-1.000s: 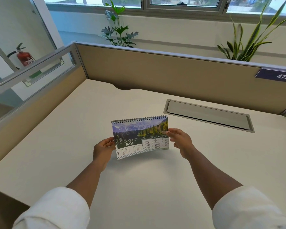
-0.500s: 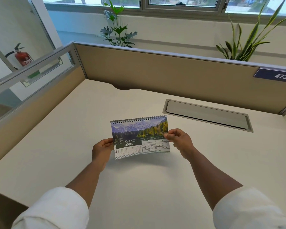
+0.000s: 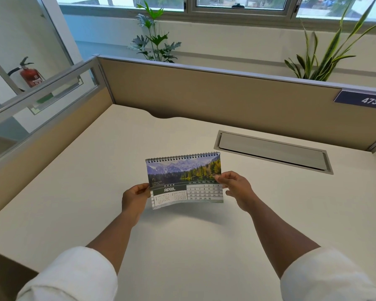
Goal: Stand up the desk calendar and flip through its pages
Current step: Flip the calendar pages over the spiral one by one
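Observation:
The spiral-bound desk calendar [image 3: 183,180] shows its April page, with a mountain lake photo above the date grid. It is held upright in the air above the white desk [image 3: 96,170], facing me, its wire binding on top. My left hand [image 3: 135,197] grips its left edge. My right hand [image 3: 236,186] pinches its right edge between thumb and fingers. A soft shadow lies on the desk below it.
A grey cable-tray lid [image 3: 271,149] is set into the desk at the back right. Beige partition walls [image 3: 204,94] close the back and left sides. A sign reading 473 [image 3: 366,100] sits on the partition's right end. Plants stand behind the partition.
My right hand has closed its thumb and fingers onto the calendar's right edge. The calendar has tilted slightly, its lower right corner dropping a little.

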`<action>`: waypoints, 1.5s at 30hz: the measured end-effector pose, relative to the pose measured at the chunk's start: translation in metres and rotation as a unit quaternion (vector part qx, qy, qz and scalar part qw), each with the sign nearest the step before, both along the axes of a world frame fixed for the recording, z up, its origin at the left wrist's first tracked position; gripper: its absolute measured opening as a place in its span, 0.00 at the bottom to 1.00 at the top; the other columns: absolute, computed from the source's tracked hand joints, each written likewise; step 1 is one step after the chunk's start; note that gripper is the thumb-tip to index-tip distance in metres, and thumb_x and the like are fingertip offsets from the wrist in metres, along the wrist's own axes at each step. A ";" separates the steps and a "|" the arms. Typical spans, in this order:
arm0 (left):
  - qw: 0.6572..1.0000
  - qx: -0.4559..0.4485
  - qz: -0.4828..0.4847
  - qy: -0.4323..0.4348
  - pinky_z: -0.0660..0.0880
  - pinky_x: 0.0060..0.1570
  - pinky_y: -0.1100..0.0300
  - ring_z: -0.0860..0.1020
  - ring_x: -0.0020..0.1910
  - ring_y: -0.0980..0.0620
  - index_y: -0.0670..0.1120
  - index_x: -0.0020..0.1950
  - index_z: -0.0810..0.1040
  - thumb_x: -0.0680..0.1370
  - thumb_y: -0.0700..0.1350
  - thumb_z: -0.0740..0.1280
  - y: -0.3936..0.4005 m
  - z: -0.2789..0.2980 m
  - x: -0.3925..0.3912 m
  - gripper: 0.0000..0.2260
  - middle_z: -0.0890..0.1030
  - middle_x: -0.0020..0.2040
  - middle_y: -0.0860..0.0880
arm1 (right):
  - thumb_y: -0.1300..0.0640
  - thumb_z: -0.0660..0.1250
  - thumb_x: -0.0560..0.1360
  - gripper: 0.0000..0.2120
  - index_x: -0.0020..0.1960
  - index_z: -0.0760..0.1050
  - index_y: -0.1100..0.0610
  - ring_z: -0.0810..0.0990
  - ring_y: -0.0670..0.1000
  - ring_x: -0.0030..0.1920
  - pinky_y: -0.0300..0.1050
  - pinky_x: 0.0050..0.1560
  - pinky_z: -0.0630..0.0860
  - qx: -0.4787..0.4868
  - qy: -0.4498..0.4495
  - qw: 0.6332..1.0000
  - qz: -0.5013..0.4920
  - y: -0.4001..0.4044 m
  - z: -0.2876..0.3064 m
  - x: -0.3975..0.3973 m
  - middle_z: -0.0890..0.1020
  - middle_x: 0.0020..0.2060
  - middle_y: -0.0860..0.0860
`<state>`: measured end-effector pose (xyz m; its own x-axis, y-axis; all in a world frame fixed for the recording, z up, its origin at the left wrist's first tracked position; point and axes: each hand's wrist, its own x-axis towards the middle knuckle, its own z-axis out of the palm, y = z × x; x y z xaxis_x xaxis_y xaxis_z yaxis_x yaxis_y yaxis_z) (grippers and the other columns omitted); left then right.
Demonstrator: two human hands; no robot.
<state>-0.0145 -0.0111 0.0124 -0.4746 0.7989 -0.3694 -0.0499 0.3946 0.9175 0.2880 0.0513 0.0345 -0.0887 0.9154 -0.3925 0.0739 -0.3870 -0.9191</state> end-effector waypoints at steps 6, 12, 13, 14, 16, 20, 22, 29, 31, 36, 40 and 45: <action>1.000 -0.008 0.001 -0.007 0.74 0.35 0.67 0.81 0.41 0.57 0.48 0.50 0.80 0.74 0.39 0.72 0.000 0.001 0.001 0.08 0.84 0.46 0.49 | 0.35 0.62 0.75 0.28 0.61 0.79 0.56 0.81 0.62 0.58 0.61 0.61 0.76 -0.034 0.074 0.995 0.065 -0.001 0.002 -0.004 0.84 0.55 0.59; 1.000 -0.008 -0.003 -0.013 0.76 0.38 0.63 0.81 0.44 0.55 0.48 0.54 0.81 0.74 0.39 0.71 -0.001 0.001 0.001 0.10 0.84 0.47 0.49 | 0.23 0.55 0.67 0.48 0.59 0.77 0.66 0.77 0.69 0.60 0.63 0.69 0.65 -0.055 0.152 0.984 0.076 0.005 0.014 -0.009 0.80 0.59 0.67; 1.000 -0.009 -0.004 -0.016 0.77 0.38 0.62 0.82 0.44 0.54 0.48 0.54 0.81 0.75 0.39 0.71 -0.001 0.001 0.001 0.10 0.84 0.47 0.49 | 0.22 0.56 0.65 0.47 0.55 0.79 0.65 0.79 0.66 0.56 0.61 0.66 0.68 -0.051 0.166 0.982 0.068 0.007 0.017 -0.009 0.81 0.56 0.66; 1.000 -0.008 -0.002 -0.018 0.77 0.38 0.62 0.82 0.44 0.54 0.48 0.55 0.81 0.75 0.39 0.70 0.000 0.002 0.002 0.10 0.84 0.47 0.49 | 0.22 0.57 0.65 0.44 0.51 0.80 0.63 0.80 0.62 0.50 0.57 0.58 0.71 -0.048 0.181 0.980 0.062 0.010 0.020 -0.010 0.82 0.51 0.64; 1.000 -0.005 0.001 -0.019 0.77 0.36 0.64 0.82 0.42 0.56 0.48 0.55 0.81 0.75 0.39 0.70 0.000 0.003 0.003 0.10 0.84 0.46 0.49 | 0.22 0.57 0.67 0.40 0.46 0.82 0.59 0.79 0.55 0.40 0.49 0.42 0.70 -0.045 0.211 0.974 0.063 0.014 0.024 -0.011 0.84 0.43 0.58; 0.999 -0.002 0.001 -0.038 0.79 0.37 0.63 0.83 0.44 0.52 0.48 0.57 0.81 0.76 0.40 0.70 -0.001 0.004 0.003 0.10 0.84 0.46 0.49 | 0.24 0.54 0.69 0.39 0.50 0.82 0.58 0.82 0.57 0.44 0.49 0.44 0.74 -0.052 0.201 0.976 0.062 0.016 0.029 -0.016 0.85 0.47 0.58; 0.999 -0.002 -0.004 -0.048 0.79 0.46 0.56 0.83 0.48 0.48 0.48 0.58 0.81 0.76 0.42 0.69 -0.003 0.004 0.002 0.11 0.85 0.47 0.48 | 0.25 0.54 0.71 0.39 0.56 0.81 0.58 0.83 0.62 0.52 0.53 0.52 0.78 -0.064 0.185 0.977 0.084 0.014 0.029 -0.018 0.84 0.53 0.62; 0.999 -0.004 -0.009 -0.042 0.79 0.36 0.61 0.84 0.43 0.50 0.49 0.54 0.81 0.77 0.41 0.69 -0.004 0.003 0.001 0.08 0.85 0.45 0.49 | 0.39 0.60 0.77 0.23 0.56 0.81 0.57 0.83 0.63 0.50 0.53 0.50 0.80 -0.071 0.182 0.978 0.068 0.007 0.028 -0.015 0.84 0.52 0.63; 0.999 -0.008 -0.008 -0.037 0.78 0.34 0.62 0.83 0.40 0.51 0.50 0.53 0.81 0.77 0.41 0.67 -0.005 0.003 0.001 0.07 0.85 0.43 0.50 | 0.34 0.58 0.76 0.29 0.57 0.82 0.57 0.83 0.62 0.49 0.51 0.49 0.80 -0.073 0.192 0.976 0.079 0.007 0.031 -0.014 0.84 0.51 0.62; 0.999 -0.017 -0.012 -0.040 0.74 0.48 0.56 0.79 0.46 0.48 0.48 0.51 0.80 0.76 0.37 0.67 -0.005 0.001 -0.002 0.08 0.83 0.47 0.46 | 0.25 0.58 0.69 0.39 0.58 0.80 0.58 0.79 0.56 0.47 0.48 0.45 0.70 -0.055 0.250 0.964 0.072 0.015 0.037 -0.014 0.82 0.50 0.60; 0.998 -0.020 -0.022 -0.049 0.72 0.48 0.57 0.80 0.48 0.52 0.51 0.53 0.80 0.75 0.45 0.71 -0.005 0.003 0.001 0.07 0.83 0.46 0.50 | 0.27 0.61 0.69 0.36 0.56 0.82 0.56 0.76 0.51 0.36 0.45 0.35 0.67 -0.048 0.311 0.949 0.036 0.021 0.042 -0.018 0.80 0.38 0.53; 0.999 -0.024 -0.020 -0.043 0.74 0.46 0.59 0.80 0.49 0.50 0.50 0.55 0.79 0.76 0.44 0.70 -0.005 0.003 0.000 0.08 0.83 0.49 0.48 | 0.28 0.61 0.71 0.33 0.65 0.77 0.51 0.74 0.49 0.34 0.44 0.34 0.66 -0.038 0.311 0.949 0.028 0.024 0.048 -0.022 0.79 0.36 0.53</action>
<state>-0.0149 -0.0160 0.0152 -0.4076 0.7965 -0.4466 -0.1115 0.4420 0.8901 0.2655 0.0753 0.0825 -0.3714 0.8742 -0.3128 -0.4514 -0.4644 -0.7620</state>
